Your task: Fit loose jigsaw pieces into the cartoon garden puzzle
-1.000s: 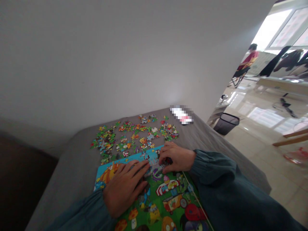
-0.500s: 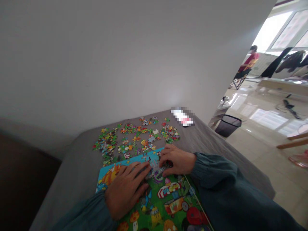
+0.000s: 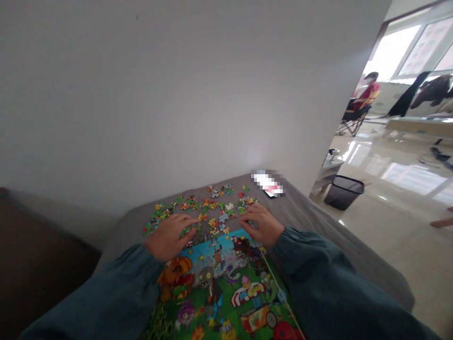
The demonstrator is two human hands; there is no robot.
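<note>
Both hands are reaching out over the loose jigsaw pieces (image 3: 201, 210) scattered on the grey table (image 3: 304, 222), at the far edge of the puzzle. The left hand (image 3: 169, 234) is lying palm down with its fingers (image 3: 187, 222) stretched flat and spread, the tips resting on the pieces just beyond the top left corner of the assembled puzzle picture (image 3: 226, 283); whether anything is pinched beneath it, I cannot tell. The right hand (image 3: 261, 223) is hovering low at the puzzle's top right corner, fingers loosely curled and slightly apart, the tips touching or just over the cluster of pieces there, and no piece is showing in its grip. Dark teal sleeves (image 3: 311, 264) are covering both forearms. The assembled picture, bright green and blue with cartoon figures, is lying flat on the table right in front of the person, between the two arms. Beyond the loose pieces, a blurred white and pink object (image 3: 268, 183) is sitting near the wall. Off to the right, a dark waste bin (image 3: 343, 191) is standing on the glossy floor, and another person (image 3: 364, 97) is sitting in a chair by the bright window.
</note>
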